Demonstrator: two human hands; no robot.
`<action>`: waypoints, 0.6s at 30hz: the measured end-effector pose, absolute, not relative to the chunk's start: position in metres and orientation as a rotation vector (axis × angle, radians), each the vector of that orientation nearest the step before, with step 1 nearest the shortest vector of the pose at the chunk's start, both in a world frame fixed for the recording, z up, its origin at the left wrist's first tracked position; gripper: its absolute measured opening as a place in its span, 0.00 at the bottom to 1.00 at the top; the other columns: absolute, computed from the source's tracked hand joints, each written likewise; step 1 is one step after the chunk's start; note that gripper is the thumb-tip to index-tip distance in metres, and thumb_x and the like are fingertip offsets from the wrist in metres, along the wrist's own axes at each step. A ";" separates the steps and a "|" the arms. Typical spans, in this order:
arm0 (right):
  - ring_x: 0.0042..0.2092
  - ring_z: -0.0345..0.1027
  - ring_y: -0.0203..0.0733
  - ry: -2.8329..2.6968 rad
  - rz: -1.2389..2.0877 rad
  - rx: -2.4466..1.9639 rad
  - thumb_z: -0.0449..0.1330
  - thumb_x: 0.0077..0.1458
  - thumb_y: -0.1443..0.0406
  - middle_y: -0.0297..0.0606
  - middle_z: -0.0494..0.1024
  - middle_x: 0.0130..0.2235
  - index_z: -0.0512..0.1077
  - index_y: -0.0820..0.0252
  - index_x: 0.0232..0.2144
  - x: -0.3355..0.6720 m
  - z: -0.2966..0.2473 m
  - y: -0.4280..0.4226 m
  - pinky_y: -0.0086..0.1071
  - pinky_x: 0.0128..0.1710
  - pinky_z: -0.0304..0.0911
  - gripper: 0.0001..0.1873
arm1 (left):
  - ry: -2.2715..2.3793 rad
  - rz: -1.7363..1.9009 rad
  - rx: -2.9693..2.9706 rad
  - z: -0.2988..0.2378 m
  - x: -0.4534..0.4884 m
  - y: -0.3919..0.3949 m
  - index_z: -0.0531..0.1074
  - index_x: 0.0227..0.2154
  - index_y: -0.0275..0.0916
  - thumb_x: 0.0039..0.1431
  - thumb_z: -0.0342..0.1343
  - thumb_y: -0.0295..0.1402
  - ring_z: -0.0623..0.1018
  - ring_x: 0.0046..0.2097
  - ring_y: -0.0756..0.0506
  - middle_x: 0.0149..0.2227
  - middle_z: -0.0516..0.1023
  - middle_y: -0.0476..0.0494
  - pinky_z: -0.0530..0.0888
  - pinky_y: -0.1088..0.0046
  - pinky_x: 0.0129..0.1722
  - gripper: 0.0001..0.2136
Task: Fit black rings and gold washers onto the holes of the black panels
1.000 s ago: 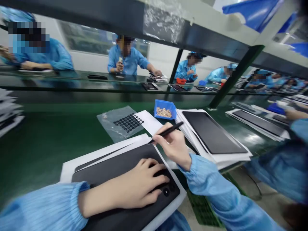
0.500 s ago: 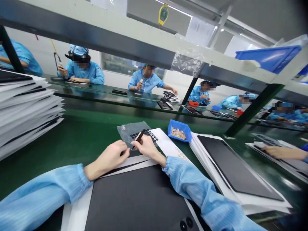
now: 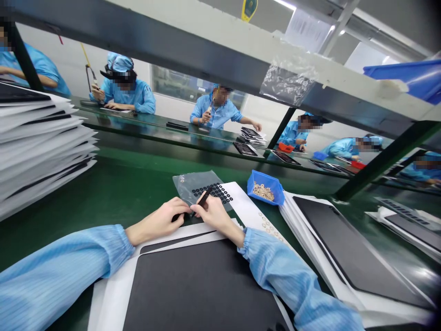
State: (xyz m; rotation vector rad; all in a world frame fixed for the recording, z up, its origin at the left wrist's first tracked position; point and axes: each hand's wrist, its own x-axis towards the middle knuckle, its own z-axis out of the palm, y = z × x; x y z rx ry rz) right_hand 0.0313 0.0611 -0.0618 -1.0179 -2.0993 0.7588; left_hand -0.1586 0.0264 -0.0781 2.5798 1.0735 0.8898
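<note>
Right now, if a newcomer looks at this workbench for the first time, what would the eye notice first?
Probably the broad dark panel, bottom centre, lying over white sheets. Just beyond it, the right hand holds a slim black tool close to the left hand, near rows of black rings on clear plastic. The tall stack at the left edge and the blue bin right of centre may also stand out.

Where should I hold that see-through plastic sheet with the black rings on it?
I'd pinch the plastic sheet by its far left corner, coming from the left. It looks thin and flat, and that corner has no black rings on it; the right hand and its black stick are at the near side.
</note>
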 end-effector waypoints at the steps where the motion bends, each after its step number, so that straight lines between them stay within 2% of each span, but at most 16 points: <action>1: 0.28 0.73 0.40 -2.097 0.744 -1.024 0.60 0.55 0.67 0.34 0.74 0.24 0.64 0.59 0.23 0.031 -0.062 0.061 0.30 0.30 0.68 0.10 | 1.069 0.887 2.581 -0.078 -0.159 0.026 0.74 0.43 0.37 0.58 0.44 0.22 0.73 0.47 0.46 0.44 0.76 0.43 0.70 0.71 0.50 0.16; 7: 0.31 0.74 0.43 -2.076 0.672 -1.052 0.58 0.57 0.65 0.35 0.74 0.24 0.65 0.59 0.26 0.033 -0.063 0.062 0.32 0.33 0.68 0.08 | 1.118 0.884 2.580 -0.076 -0.159 0.025 0.72 0.38 0.37 0.55 0.43 0.21 0.74 0.40 0.47 0.37 0.75 0.44 0.72 0.72 0.42 0.14; 18: 0.33 0.75 0.43 -2.105 0.615 -1.075 0.60 0.56 0.65 0.36 0.74 0.26 0.67 0.59 0.26 0.030 -0.064 0.065 0.30 0.32 0.68 0.08 | 1.113 0.785 2.668 -0.078 -0.160 0.025 0.74 0.45 0.38 0.57 0.43 0.21 0.72 0.48 0.45 0.46 0.72 0.41 0.70 0.70 0.51 0.18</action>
